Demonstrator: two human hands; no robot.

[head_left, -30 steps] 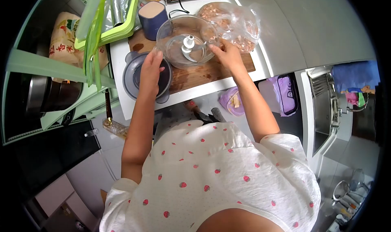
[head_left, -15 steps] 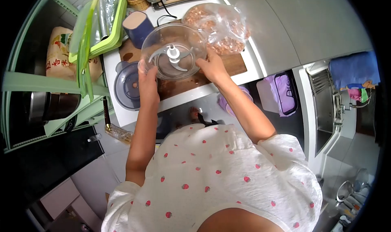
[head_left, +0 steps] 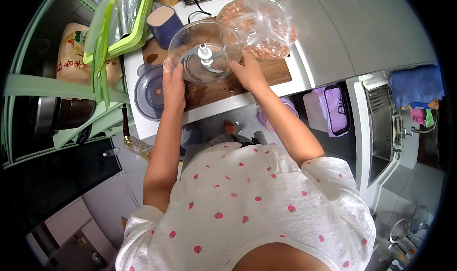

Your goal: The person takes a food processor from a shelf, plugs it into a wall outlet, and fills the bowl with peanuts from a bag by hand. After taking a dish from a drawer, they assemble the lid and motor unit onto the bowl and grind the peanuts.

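Observation:
A clear food processor bowl (head_left: 193,38) is held between my two hands over the wooden cutting board (head_left: 281,72). Inside it a blade (head_left: 205,53) with a white hub stands upright. My left hand (head_left: 173,88) is closed on the bowl's left side, and my right hand (head_left: 248,74) grips the right side, thumb toward the rim. Left of my left hand lies a round see-through lid (head_left: 148,94). Behind the bowl stands the dark blue motor unit (head_left: 164,30). A clear plastic bag of chopped pinkish meat (head_left: 266,26) sits just beyond my right hand.
A green basket (head_left: 138,38) with long green leaves (head_left: 101,66) hanging over its side stands at the left, on a green shelf rack (head_left: 43,85). A black cord (head_left: 197,7) runs behind the bowl. A sink (head_left: 381,128) is far right; a purple-lined bin (head_left: 328,109) stands below.
The view has shifted slightly, so the counter items sit a little higher. Both hands keep their hold on the bowl, which is turned slightly differently.

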